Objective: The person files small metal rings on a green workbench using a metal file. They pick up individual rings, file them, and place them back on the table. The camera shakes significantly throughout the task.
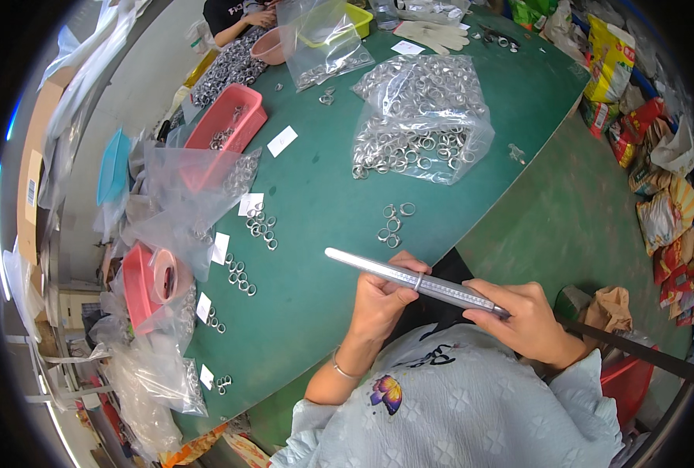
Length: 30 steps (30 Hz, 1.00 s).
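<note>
"While I look from far away, what does each hand hold?"

"I see the right hand (529,318) closed around the thick end of a tapered metal rod (366,265); the left hand (380,303) pinches a ring (419,281) that sits around this rod."

"And where is the rod?"

"I find it before the pale shirt (472,398), its narrow tip over the green table (316,168), near some loose rings (394,219)."

The right hand (530,316) partly hides the thick end of the tapered rod (460,295), whose fine markings are too small to read. Fingers of the left hand (382,296) partly cover the slim ring (419,282) around it. The upper edge cuts off the co-worker (226,17). Rings heaped in the large clear bag (481,139) hide one another.
</note>
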{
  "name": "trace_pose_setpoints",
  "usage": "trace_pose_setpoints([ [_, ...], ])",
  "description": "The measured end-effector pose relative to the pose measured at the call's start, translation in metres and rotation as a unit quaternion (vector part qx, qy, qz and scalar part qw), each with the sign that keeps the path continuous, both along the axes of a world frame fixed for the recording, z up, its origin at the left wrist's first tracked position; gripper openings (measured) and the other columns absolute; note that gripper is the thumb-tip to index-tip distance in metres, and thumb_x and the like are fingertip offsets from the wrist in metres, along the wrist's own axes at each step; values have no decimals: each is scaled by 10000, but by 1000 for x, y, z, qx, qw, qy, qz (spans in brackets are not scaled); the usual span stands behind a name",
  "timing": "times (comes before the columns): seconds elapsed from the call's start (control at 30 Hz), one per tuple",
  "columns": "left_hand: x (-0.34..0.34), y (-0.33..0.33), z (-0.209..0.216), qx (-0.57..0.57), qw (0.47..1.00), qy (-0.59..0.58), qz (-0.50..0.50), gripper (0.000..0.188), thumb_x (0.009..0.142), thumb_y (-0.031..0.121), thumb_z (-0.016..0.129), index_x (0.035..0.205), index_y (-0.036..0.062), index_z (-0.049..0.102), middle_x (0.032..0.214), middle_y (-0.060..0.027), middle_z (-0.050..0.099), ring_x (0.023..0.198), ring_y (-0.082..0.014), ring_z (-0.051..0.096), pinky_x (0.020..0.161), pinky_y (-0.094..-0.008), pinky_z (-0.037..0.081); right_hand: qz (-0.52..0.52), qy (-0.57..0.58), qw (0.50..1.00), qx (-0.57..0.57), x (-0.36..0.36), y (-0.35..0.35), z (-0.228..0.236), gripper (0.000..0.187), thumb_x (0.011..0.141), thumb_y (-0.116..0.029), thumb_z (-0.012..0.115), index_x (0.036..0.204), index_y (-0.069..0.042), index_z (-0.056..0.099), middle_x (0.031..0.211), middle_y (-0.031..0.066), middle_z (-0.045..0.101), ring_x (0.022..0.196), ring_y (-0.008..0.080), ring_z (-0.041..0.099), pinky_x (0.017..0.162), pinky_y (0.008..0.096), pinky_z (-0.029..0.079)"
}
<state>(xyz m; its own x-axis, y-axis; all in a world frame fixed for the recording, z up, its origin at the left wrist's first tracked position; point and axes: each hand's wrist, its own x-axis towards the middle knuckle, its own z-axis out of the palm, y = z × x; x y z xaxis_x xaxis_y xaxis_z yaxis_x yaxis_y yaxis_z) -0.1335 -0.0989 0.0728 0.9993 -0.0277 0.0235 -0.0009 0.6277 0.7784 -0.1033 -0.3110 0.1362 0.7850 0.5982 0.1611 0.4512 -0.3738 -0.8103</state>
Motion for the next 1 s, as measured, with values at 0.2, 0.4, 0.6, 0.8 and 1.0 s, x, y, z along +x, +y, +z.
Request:
trace_pose_setpoints([
  [0.2, -1, -2, -6, -31, 1000, 3, -1, 341, 719, 107, 762, 997, -41, 630, 961, -102, 573, 933, -197, 561, 832, -307, 433, -11, -46, 998, -37, -3, -1, 4, 347, 776, -230, 694, 1048, -37, 596, 611, 108, 581, 466, 277, 546, 427, 367, 405],
  [0.4, 0, -2, -5, 0, 1000, -5, -2, 359, 695, 125, 784, 978, -42, 640, 940, -99, 579, 897, -191, 567, 799, -294, 442, -14, -86, 994, -72, -4, -4, 6, 357, 770, -252, 696, 1051, -51, 606, 590, 92, 577, 452, 266, 543, 410, 366, 394],
  [0.6, 2, 7, 3, 96, 995, -26, -5, 366, 668, 131, 803, 953, -40, 650, 896, -89, 580, 823, -165, 561, 731, -267, 454, 0, -85, 995, -59, 0, -4, 4, 362, 762, -244, 706, 1049, -46, 610, 579, 86, 566, 443, 249, 532, 409, 352, 392],
  [0.8, -1, 5, 11, 125, 992, -10, 29, 303, 705, 74, 760, 955, -49, 641, 908, -85, 576, 820, -155, 561, 729, -261, 458, -9, -82, 996, -17, 2, 3, -8, 360, 754, -204, 715, 1063, -47, 615, 589, 100, 568, 438, 239, 524, 413, 332, 396],
  [1.0, -2, 8, 18, 99, 994, 29, 28, 269, 689, 18, 739, 937, -37, 651, 906, -87, 592, 835, -174, 571, 756, -285, 463, -15, -66, 998, 6, 3, 11, -11, 368, 707, -119, 750, 1045, -29, 634, 588, 121, 564, 433, 223, 522, 419, 303, 398],
])
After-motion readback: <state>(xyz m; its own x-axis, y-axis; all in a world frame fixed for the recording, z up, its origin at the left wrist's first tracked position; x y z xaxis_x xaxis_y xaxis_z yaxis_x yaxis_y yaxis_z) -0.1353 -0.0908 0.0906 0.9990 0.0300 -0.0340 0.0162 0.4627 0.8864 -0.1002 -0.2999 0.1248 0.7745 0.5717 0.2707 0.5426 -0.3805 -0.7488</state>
